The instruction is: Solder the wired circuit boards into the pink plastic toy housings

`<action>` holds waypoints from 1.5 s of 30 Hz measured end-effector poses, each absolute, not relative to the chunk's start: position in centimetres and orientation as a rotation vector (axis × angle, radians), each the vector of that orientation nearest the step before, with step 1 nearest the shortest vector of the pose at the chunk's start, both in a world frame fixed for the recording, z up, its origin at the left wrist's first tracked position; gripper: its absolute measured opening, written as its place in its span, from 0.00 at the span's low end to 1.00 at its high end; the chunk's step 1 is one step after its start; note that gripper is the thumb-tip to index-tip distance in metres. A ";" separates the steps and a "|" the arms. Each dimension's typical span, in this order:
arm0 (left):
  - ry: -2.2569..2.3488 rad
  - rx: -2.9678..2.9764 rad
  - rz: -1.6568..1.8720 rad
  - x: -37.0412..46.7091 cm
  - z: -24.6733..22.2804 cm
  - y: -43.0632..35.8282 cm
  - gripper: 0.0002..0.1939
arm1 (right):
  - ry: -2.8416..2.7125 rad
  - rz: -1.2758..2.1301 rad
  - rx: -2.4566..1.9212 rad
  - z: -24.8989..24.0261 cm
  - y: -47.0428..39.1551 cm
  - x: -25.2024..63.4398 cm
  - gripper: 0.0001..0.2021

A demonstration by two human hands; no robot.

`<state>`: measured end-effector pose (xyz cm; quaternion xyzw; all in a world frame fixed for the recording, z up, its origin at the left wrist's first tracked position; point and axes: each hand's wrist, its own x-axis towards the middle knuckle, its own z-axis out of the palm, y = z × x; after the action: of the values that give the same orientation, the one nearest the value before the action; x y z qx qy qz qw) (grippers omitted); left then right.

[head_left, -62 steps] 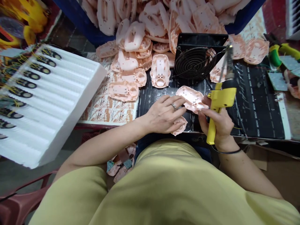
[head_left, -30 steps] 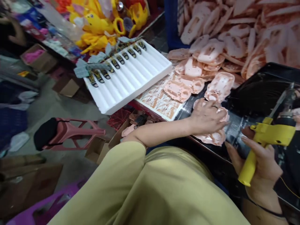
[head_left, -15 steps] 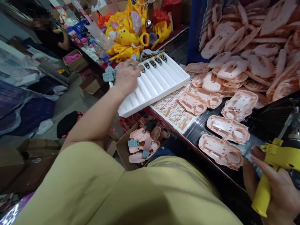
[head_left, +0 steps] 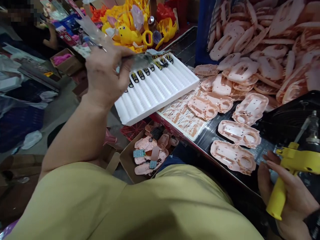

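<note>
My left hand (head_left: 106, 75) is raised over the left end of a white foam tray (head_left: 160, 90). Its thumb and fingers pinch a flat grey-green circuit board (head_left: 142, 62), smeared by motion. Small black parts with yellow wires (head_left: 142, 74) sit in a row along the tray's grooves. At the lower right, my right hand (head_left: 290, 196) holds a yellow electric screwdriver (head_left: 278, 196), its handle lying across the palm and its bit pointing up and away. Close to that hand, two pink plastic shells (head_left: 232, 156) lie hollow side up on the black bench.
More pink shells heap at the right, by a blue crate (head_left: 203, 33). Yellow toy parts (head_left: 132, 35) pile up at the back. Below the bench edge, a cardboard box (head_left: 127, 163) holds shells with boards. A person (head_left: 27, 31) is at the far left.
My left hand has lifted off the tray and moved left, now with the board in its fingers. The row of black parts is more exposed. My right hand stays with the screwdriver.
</note>
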<state>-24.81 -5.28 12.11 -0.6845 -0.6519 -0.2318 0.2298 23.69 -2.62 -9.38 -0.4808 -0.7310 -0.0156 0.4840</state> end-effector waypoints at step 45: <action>-2.150 -2.628 -2.595 -0.3 -2.7 -3.8 0.28 | -1.582 0.079 -1.021 -3.7 -6.0 17.3 0.13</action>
<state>-0.31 -3.83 -2.74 -0.5190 -0.4247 -0.5124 -0.5364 17.28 -5.99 -3.70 -0.4384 -0.6790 0.0340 0.5879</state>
